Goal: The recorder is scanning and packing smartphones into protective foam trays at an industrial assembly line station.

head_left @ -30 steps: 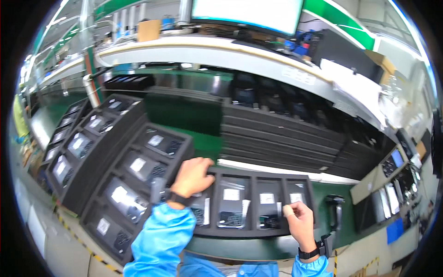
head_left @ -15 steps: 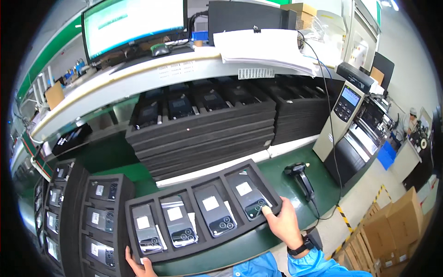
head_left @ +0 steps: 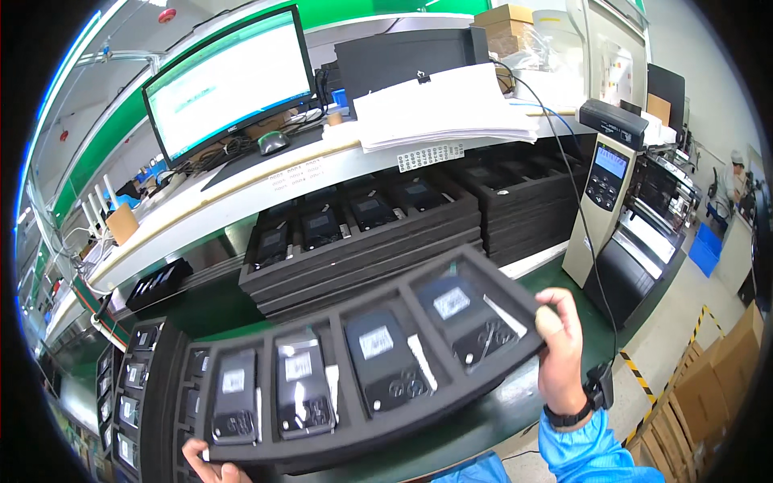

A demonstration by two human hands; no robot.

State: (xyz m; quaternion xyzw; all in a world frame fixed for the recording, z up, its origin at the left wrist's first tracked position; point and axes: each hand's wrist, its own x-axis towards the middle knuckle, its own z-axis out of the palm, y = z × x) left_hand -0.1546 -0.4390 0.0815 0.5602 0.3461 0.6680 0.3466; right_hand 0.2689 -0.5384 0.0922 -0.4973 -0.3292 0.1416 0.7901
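I hold a black foam tray [head_left: 352,437] at its two ends, lifted and tilted above the green bench. Its compartments hold several dark smartphones [head_left: 393,364], backs up, each with a white label and a group of camera lenses. Pale strips lie beside them. My left hand [head_left: 213,465] grips the near left corner, only its fingertips and thumb showing. Around the right end my right hand [head_left: 561,346] is closed, thumb on the rim. A dark band circles that wrist, below a blue sleeve.
Stacked foam trays [head_left: 366,274] with phones stand under a shelf [head_left: 266,193]. More filled trays [head_left: 149,386] stand at left. The shelf carries a monitor [head_left: 229,84], mouse [head_left: 273,143] and papers [head_left: 451,105]. A label printer [head_left: 608,173] stands right; cartons [head_left: 717,382] lie beyond.
Both hands have raised the foam tray from near the bench, its right end higher and farther right. The handheld scanner seen earlier is now hidden behind it. My view has shifted.
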